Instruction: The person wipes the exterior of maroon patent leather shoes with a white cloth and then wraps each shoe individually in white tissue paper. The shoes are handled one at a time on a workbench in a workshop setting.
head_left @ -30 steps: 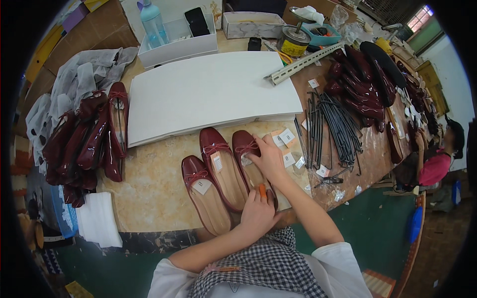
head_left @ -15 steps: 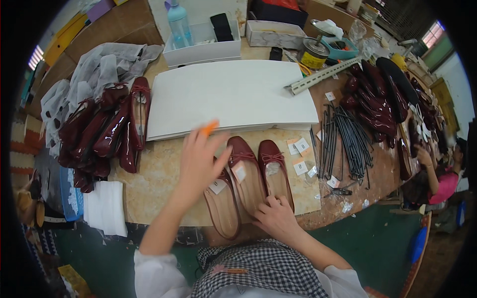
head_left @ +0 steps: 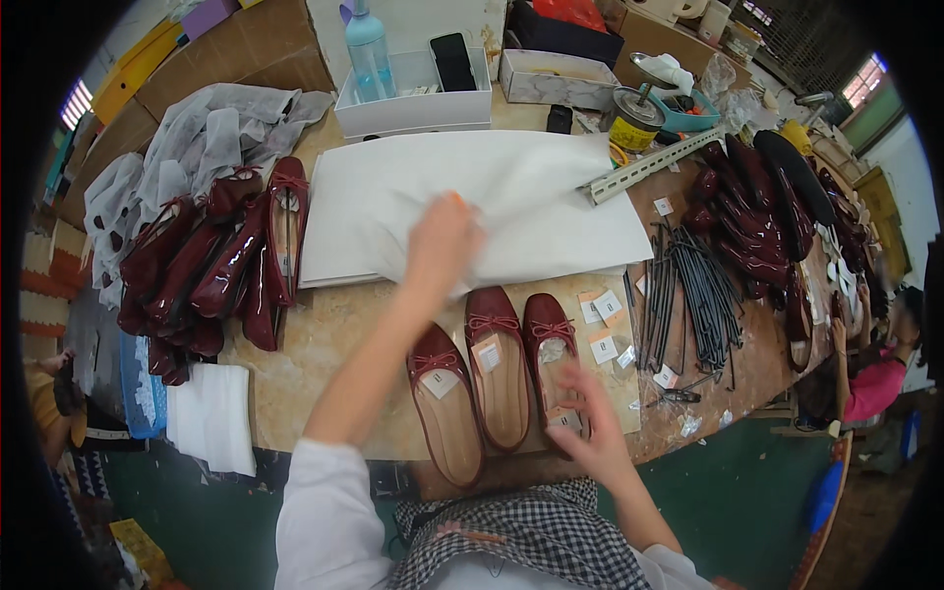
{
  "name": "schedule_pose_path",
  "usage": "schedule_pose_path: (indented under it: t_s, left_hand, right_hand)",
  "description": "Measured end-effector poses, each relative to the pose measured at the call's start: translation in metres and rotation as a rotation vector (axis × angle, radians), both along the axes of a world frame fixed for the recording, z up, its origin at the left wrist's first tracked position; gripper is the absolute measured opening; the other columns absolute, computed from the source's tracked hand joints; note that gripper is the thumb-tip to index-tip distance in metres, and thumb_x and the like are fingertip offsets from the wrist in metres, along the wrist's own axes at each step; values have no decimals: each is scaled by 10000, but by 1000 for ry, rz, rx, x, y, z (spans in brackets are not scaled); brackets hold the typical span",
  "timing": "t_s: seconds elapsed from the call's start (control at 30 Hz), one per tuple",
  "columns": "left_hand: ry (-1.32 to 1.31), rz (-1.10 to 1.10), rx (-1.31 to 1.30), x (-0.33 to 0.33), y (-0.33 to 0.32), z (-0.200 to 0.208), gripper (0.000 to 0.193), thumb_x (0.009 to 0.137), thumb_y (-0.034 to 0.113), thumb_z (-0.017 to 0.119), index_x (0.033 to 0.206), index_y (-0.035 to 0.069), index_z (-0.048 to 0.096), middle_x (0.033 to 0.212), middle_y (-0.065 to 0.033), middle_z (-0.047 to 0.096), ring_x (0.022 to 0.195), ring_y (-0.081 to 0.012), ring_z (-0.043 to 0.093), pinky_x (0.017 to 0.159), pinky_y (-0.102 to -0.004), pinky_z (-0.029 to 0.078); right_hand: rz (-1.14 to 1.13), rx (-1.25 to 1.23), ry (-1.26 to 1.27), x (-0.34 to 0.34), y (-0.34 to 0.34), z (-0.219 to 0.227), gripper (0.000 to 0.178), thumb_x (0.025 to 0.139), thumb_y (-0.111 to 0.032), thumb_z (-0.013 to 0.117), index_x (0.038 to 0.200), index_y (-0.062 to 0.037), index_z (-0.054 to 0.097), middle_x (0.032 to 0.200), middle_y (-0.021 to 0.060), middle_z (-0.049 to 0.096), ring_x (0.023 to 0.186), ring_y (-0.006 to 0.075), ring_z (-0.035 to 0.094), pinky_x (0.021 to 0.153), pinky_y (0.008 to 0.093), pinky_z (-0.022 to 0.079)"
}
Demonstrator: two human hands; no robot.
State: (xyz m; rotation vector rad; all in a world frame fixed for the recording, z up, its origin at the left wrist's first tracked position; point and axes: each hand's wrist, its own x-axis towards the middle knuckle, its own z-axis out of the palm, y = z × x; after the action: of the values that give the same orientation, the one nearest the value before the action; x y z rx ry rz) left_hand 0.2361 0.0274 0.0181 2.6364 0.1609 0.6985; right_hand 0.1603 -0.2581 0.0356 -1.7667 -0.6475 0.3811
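Shoe (head_left: 549,372) partly under right grip (head_left: 602,435), wide; left grip (head_left: 444,244) over paper (head_left: 551,197), state unclear.

- Leftmost of three, a dark red ballet flat with rounded toe and thin bow (head_left: 462,430): sole down, toe pointing away, heel at the near edge of the tan marbled tabletop (head_left: 344,383); square white label (head_left: 440,383) on the beige insole.
- Just beside, a matching dark red middle flat (head_left: 505,398): set slightly farther back, white label with orange edge (head_left: 488,355) near the bow.
- On the right, a third dark red bow-fronted flat (head_left: 544,317): crumpled pale filling (head_left: 553,350) toward the toe, small pale label (head_left: 564,419) lower down, heel part hidden.
- Beyond the toes, a stack of large white sheets (head_left: 359,202): top rumpled, front middle blurred.
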Motion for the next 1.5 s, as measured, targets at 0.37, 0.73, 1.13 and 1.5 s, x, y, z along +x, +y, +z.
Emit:
schedule_pose_path:
  t_s: [0.37, 0.73, 1.13, 1.5]
  left_hand:
    - [-192, -406, -365, -163, -103, -3, 306, 667, 175, 729, 948, 74, 661, 1157, -199, 577, 1125, -252, 541, 883, -398, 443]
    - [188, -222, -456, -141, -78, 2, 505, 790, 132, 630, 1276, 114, 496, 1403, -173, 340, 1339, -333, 279, 1090, -445, 244]
    - [153, -250, -178, -75, -1, -18, 272, 672, 202, 755, 892, 109, 625, 1288, -153, 465, 1242, -354, 385, 1016, -453, 335]
    - [427, -494, -26, -173, -123, -25, 318, 756, 358, 666, 789, 42, 641, 791, -89, 622, 810, -241, 575, 787, -361, 437]
  right_hand:
    - [158, -44, 994, 4, 13, -1, 548, 852, -93, 627, 1352, -28, 411, 1239, 122, 549, 1086, 205, 571, 903, 307, 479]
    - [-113, -74, 88, 21, -4, -25, 390, 720, 65, 615, 1109, 48, 593, 1045, 100, 669, 943, 191, 642, 827, 309, 499]
    - [-393, 299, 526, 26, -19, -23, 297, 800, 42, 597, 1097, 40, 595, 1050, 80, 650, 953, 146, 613, 846, 271, 465]
    - [211, -484, -733, 22, 71, -48, 318, 692, -37, 601, 1006, -62, 642, 848, 81, 517, 791, 228, 572, 672, 344, 492]
